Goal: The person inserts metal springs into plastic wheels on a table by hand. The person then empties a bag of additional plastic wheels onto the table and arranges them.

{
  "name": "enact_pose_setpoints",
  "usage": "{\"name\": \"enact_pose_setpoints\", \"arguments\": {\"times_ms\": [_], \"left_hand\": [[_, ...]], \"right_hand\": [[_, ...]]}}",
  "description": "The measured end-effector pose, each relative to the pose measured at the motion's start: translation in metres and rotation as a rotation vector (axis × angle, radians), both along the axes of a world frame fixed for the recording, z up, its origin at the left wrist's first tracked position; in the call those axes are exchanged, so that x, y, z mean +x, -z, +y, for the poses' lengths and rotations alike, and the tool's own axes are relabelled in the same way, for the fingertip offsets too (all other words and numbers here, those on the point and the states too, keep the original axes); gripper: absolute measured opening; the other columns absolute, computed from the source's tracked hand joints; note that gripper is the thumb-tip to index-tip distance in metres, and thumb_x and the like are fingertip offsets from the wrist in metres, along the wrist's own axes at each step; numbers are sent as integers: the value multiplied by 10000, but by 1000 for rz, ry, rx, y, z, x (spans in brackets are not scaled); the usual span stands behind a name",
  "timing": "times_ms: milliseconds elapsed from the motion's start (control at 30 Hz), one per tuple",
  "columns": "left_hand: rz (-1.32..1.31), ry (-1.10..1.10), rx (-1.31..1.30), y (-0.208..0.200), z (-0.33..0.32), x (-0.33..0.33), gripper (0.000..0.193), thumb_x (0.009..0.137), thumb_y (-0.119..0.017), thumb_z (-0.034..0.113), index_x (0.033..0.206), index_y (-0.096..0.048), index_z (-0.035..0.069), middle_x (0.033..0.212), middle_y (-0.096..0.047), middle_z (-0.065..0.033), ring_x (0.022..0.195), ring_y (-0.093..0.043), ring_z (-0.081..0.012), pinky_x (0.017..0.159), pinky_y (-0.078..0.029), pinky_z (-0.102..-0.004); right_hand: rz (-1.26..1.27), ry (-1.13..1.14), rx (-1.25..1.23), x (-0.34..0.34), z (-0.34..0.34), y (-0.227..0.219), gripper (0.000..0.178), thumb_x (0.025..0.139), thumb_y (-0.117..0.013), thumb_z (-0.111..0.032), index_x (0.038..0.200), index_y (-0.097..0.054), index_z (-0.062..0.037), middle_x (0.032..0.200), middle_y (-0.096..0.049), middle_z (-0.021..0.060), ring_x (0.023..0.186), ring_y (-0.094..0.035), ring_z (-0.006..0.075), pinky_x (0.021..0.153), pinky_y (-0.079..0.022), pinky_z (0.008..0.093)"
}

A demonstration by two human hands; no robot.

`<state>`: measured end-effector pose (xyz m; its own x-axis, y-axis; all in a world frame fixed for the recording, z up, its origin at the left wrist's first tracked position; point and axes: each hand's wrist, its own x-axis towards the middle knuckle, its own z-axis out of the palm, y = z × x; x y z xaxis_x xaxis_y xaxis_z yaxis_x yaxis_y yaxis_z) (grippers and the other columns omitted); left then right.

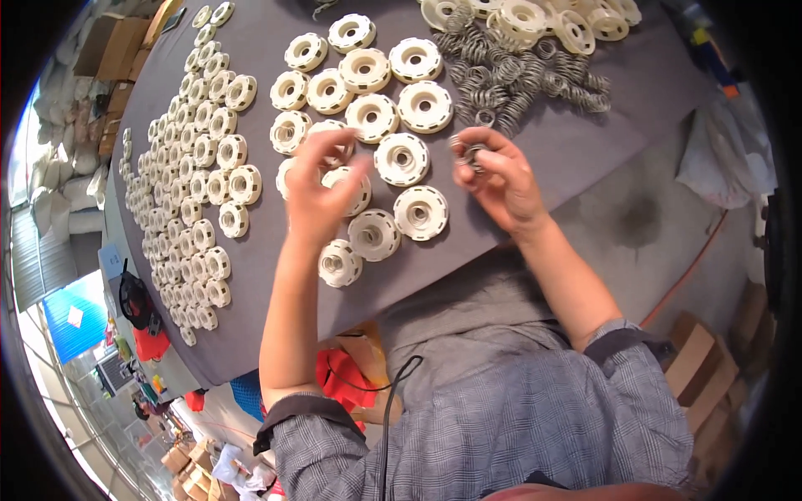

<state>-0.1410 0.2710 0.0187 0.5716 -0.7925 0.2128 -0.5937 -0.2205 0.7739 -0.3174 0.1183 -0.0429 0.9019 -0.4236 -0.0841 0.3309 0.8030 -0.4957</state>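
Observation:
My right hand [501, 179] is closed around a small metal coil spring [474, 157], held just above the table near the front of the spring pile. Over the middle group of round cream plastic parts hangs my left hand [322, 188], slightly blurred, its thumb and fingers apart with nothing visible between them. It partly hides several of those parts. Beside it lies a round cream part [402, 159] with a hole in its centre. Nearer to me, another round part [341, 264] has a coil spring seated in it, and so does its neighbour [373, 235].
A heap of loose coil springs [518, 79] lies at the back right, with cream plastic rings [576, 32] behind it. Many smaller cream parts [200, 150] cover the left of the grey-covered table [643, 108]. Cardboard boxes [702, 367] stand on the floor at right.

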Motion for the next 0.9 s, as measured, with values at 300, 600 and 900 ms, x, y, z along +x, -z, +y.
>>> {"name": "enact_pose_setpoints", "arguments": {"times_ms": [300,600,900], "left_hand": [[341,127,-75,-3,-21,-61,352,770,-629,-32,1110,-583,48,968,-573,-62,841,-590,-123,733,-479,-252],[250,123,-127,-1,-26,-68,300,768,-650,-25,1058,-590,14,939,-591,-52,812,-578,-107,730,-483,-226],[589,-140,-134,5,-8,26,388,841,-589,63,1223,-518,57,858,-547,8,735,-522,-63,673,-416,-190]], "right_hand": [[-5,-78,9,1,12,-10,182,908,-514,-126,1067,-571,-57,867,-594,9,728,-561,64,631,-455,217],[152,191,-442,9,21,-17,105,931,-523,-111,1019,-514,-54,826,-530,-21,691,-513,31,608,-422,174],[319,551,-832,2,1,14,97,845,-578,20,930,-573,-26,882,-548,38,700,-507,76,624,-426,192]]}}
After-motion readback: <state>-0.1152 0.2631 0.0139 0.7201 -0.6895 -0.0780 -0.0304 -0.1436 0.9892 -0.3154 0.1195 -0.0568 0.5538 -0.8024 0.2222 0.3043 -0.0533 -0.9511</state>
